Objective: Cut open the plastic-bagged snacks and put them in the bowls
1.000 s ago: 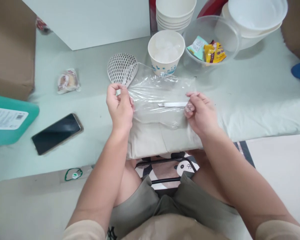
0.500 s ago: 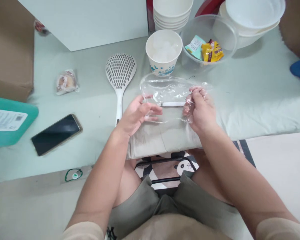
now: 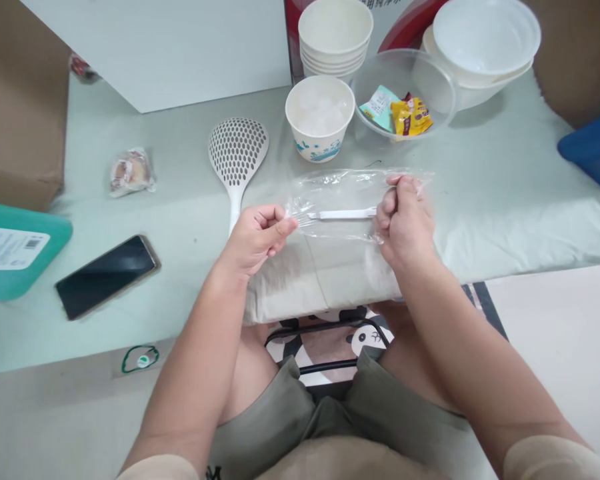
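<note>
A clear plastic bag (image 3: 337, 183) is stretched between my two hands above the table's front edge. Inside or behind the film lies a white plastic fork (image 3: 345, 215), its tines toward the left. My left hand (image 3: 263, 237) pinches the bag's left end beside the tines. Closed around the right end of the bag is my right hand (image 3: 405, 217), near the fork's handle end. Just beyond the bag stands a paper cup (image 3: 321, 143) with whitish, translucent pieces in it. A white slotted skimmer (image 3: 239, 153) lies left of the cup, its handle partly hidden by my left hand.
A phone (image 3: 107, 277) and a wrapped snack (image 3: 132, 173) lie at left, near a green container (image 3: 25, 280). At the back are stacked paper cups (image 3: 335, 33), a clear bowl (image 3: 430, 127) with colourful packets, and white bowls (image 3: 485, 40). A blue object (image 3: 590, 150) is far right.
My left hand has gone from spread fingers to a pinch on the bag's left end. The bag is now flatter and pulled tighter. The whole view has shifted slightly.
</note>
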### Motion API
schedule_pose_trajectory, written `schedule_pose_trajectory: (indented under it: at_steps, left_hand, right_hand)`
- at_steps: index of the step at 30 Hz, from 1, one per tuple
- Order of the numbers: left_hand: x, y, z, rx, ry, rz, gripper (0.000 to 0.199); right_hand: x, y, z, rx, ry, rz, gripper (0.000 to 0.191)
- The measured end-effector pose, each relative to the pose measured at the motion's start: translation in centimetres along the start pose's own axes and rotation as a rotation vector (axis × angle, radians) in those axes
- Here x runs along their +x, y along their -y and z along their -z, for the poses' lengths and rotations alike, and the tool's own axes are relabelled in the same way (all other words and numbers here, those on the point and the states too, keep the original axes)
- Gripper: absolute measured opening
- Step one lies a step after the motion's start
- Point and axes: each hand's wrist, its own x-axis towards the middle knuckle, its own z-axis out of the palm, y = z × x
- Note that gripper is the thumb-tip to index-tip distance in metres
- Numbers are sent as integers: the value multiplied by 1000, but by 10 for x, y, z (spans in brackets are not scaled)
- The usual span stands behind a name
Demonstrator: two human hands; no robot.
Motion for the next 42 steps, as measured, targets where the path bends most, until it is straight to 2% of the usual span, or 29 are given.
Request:
schedule_pose_trajectory:
  at_steps: [4,8,13,17,20,24,28,30,34,36,42]
  left_hand:
    - [4,6,-1,-109,42,-59,45]
    - [4,7,-6,-270,-4,-97,41]
    - [2,4,-9,-447,22,34,53]
    - [6,6,-7,-346,2,85,63]
    - [12,9,-6,-283,-114,40,50]
    - [16,10,-6,-292,-300,-64,26]
    - [16,7,-5,-289,-426,-91,25]
    - [16,7,-4,-299,-427,-80,26]
    - [15,8,-3,-310,-277,-6,30]
    - [14,8,-3,-270,-241,2,36]
    - [14,4,0,-196,-377,-93,29]
  right_hand:
    - [-1,5,-2,32,-48,2,43]
    - [-1,4,-2,38,-49,-2,45]
    - [0,-3,1,2,22,49,51]
    - [2,-9,3,-43,60,86,54]
    - [4,-12,6,-85,84,146,54]
    - [6,-14,9,-115,55,190,53]
    - [5,-12,9,-113,22,201,54]
    - [5,-11,7,-122,14,197,54]
    - [4,-11,6,-129,30,184,53]
    - [4,-10,7,-134,34,184,52]
    - [5,-8,9,-132,11,188,52]
